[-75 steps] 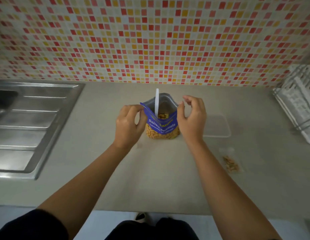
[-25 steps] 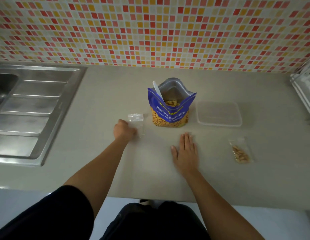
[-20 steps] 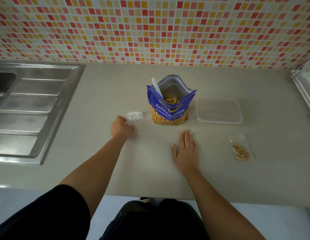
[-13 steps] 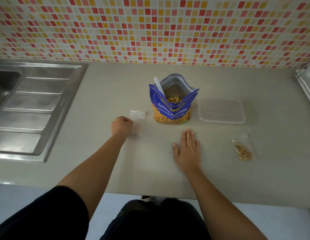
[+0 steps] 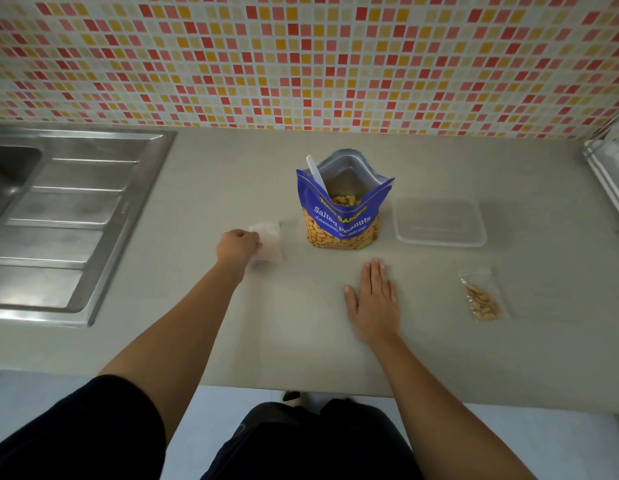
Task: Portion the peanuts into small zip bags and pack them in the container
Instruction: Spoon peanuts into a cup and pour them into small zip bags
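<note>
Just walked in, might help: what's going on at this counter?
A person is portioning peanuts. The left hand holds an empty zip bag beside the open peanut pouch, which has a white spoon in it. The right hand rests flat on the counter. One filled zip bag lies to the right, not yet in the clear container.

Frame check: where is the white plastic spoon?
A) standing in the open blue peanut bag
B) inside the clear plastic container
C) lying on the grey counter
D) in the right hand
A: the white plastic spoon stands in the open blue peanut bag; the right hand lies flat on the grey counter, the left hand holds an empty clear zip bag.
</note>
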Motion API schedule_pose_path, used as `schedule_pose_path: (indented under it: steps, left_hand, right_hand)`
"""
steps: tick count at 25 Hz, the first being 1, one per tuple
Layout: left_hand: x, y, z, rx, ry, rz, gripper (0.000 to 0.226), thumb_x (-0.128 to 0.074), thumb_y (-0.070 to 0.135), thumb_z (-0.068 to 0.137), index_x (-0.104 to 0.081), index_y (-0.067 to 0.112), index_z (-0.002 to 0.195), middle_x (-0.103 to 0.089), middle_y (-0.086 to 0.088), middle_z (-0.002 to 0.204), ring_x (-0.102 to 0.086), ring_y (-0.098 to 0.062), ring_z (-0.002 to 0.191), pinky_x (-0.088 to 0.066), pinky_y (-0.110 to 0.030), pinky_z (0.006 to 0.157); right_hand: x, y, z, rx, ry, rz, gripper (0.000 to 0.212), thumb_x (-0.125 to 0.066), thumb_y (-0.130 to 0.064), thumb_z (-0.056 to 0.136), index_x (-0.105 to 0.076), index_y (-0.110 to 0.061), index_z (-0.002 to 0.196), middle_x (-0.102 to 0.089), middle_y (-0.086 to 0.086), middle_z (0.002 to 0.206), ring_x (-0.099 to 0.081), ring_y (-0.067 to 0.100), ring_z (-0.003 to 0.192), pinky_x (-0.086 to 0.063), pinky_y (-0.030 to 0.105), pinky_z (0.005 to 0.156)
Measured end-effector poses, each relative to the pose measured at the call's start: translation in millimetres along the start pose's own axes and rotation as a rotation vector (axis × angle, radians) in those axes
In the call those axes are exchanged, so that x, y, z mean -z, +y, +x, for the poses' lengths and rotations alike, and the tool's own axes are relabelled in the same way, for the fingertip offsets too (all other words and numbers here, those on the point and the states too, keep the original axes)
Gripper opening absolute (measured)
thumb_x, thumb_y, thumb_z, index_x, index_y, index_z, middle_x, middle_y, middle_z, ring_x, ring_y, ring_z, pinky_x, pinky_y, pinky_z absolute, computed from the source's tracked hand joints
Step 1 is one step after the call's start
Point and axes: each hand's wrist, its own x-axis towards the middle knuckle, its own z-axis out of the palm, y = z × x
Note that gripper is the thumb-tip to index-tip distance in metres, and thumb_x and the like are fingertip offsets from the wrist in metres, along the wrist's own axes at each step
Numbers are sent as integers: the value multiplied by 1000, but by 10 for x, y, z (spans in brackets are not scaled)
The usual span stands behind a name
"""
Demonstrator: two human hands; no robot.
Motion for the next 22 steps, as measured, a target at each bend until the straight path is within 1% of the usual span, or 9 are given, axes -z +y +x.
schedule_pose_path:
  steps: [3,5,7,10,13,15,18,20,22]
  left_hand:
    - [-6,28,-132,-50,-80,-109,16,-56,11,80,-56,15,64,-55,-2,65,-47,-18,63,-33,-23,51]
    - [-77,-6,-317,-64,-233,-256,16,-60,4,81,-57,14,69,-56,-3,67,-50,-13,57,-34,-20,49]
    - [-184,-73,-518,-8,-366,-383,19,-62,1,82,-57,15,71,-60,-2,68,-54,-7,53,-36,-17,48]
    - [-356,-221,-727,91,-478,-416,18,-63,6,83,-57,21,73,-68,10,67,-58,-3,60,-33,-19,53]
    - [-474,-331,-837,102,-549,-423,16,-63,6,84,-58,19,75,-68,7,71,-56,-6,65,-31,-19,53]
    - [-504,-339,-855,66,-562,-433,12,-61,7,85,-61,15,76,-66,1,73,-54,-9,65,-33,-20,56]
    - [-469,-259,-764,52,-538,-550,8,-59,14,89,-64,8,90,-65,-2,75,-60,-13,69,-46,-23,66]
    - [-417,-207,-712,-9,-554,-446,11,-62,8,86,-64,7,97,-66,-3,77,-60,-13,70,-48,-23,68]
    - [-390,-191,-711,-51,-602,-308,13,-66,2,82,-65,12,90,-64,0,69,-56,-11,63,-46,-22,62]
  right_hand:
    - [78,-2,9,-30,59,218,77,-21,-53,85,-34,-2,141,-32,16,150,-27,28,141,-23,38,113]
    - [139,-21,-3,-64,179,443,62,-40,-48,87,-50,-2,128,-53,17,131,-48,29,123,-35,33,104]
    - [229,-104,-26,-129,189,711,40,-58,-36,87,-58,-7,115,-63,11,111,-59,20,100,-43,23,91]
    - [364,-310,-34,-318,-8,1159,32,-64,-22,87,-50,-15,115,-62,0,91,-59,8,82,-46,10,74]
    - [347,-379,-11,-437,-91,1412,51,-68,-15,83,-38,-15,125,-63,1,86,-60,7,78,-49,23,84]
    - [328,-335,20,-460,-53,1370,59,-71,-9,79,-37,-12,127,-67,3,83,-62,9,73,-49,28,81]
    - [364,-241,26,-372,-100,1155,67,-73,-10,77,-35,-15,132,-70,1,80,-64,7,68,-49,23,76]
    - [404,-185,21,-286,-150,1073,73,-73,-9,77,-32,-18,137,-70,-1,78,-64,0,65,-49,21,77]
    - [444,-127,39,-245,-158,1048,75,-71,-7,79,-29,-18,140,-70,-3,76,-62,-3,64,-48,19,76]
